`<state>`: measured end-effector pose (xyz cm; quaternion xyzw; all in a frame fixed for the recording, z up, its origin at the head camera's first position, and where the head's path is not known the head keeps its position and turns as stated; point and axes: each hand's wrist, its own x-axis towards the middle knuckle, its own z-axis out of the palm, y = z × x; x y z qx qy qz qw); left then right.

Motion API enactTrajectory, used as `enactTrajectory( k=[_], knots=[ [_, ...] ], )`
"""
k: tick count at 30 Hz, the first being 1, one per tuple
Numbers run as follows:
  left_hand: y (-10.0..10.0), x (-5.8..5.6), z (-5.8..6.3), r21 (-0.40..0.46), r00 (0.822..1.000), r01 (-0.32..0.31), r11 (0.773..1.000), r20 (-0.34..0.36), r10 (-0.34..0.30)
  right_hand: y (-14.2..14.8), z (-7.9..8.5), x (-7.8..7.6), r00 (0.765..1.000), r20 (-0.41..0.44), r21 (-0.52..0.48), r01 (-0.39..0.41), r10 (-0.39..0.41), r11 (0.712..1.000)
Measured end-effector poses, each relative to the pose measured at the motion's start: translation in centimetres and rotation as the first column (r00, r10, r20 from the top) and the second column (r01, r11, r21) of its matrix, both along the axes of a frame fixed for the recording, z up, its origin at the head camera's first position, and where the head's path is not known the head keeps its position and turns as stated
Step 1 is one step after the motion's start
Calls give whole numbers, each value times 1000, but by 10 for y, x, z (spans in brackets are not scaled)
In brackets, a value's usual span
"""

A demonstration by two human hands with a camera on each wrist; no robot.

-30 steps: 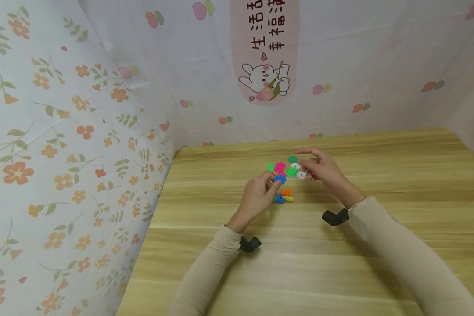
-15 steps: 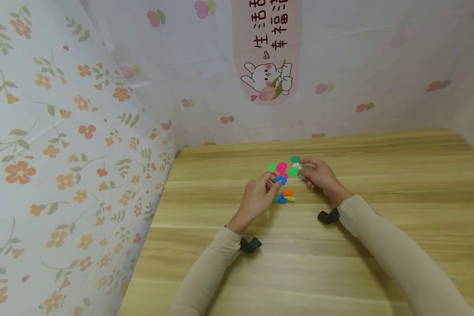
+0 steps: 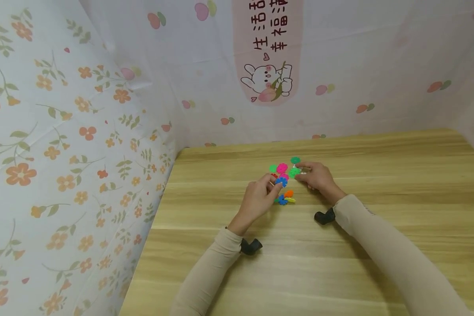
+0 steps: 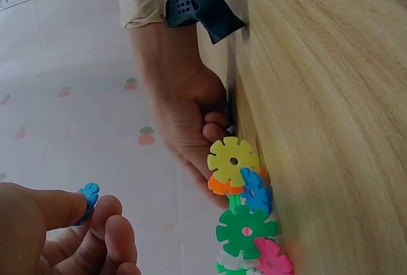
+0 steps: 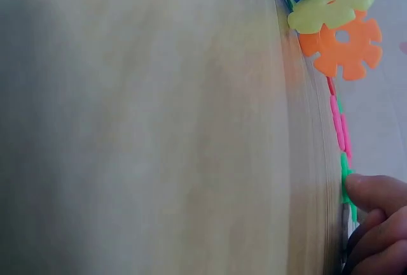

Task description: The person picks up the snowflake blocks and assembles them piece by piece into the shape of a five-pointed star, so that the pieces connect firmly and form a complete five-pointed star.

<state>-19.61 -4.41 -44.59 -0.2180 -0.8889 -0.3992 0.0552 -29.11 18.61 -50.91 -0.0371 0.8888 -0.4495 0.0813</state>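
Observation:
My left hand pinches a blue snowflake disc between thumb and fingers, above the table. My right hand has its thumb and forefinger at opposite edges of a light green snowflake disc in the pile; the right wrist view shows the thumb on it. Below the left fingertips stands a joined cluster of discs: yellow, orange, blue and green. The pile also has pink discs, a dark green disc and white ones, partly hidden by the right hand.
The wood-grain table reaches back to a printed cloth wall, with a floral cloth on the left. Black wrist mounts sit at both sleeve cuffs.
My right hand has come left and down from the pile's right side, over the white discs, to the light green disc. My left hand keeps the blue disc nearly in place.

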Motion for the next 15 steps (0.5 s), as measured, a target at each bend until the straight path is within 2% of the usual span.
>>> enactTrajectory(
  k=[8, 15],
  knots=[
    [2, 1, -1, -12, 1000, -4, 1000, -10, 4, -2, 1, 1, 1000, -12, 54, 7, -6, 998],
    [3, 2, 0, -10, 1000, -6, 1000, -4, 6, -1, 3, 2, 1000, 23, 14, 17, -18, 1000]
  ],
)
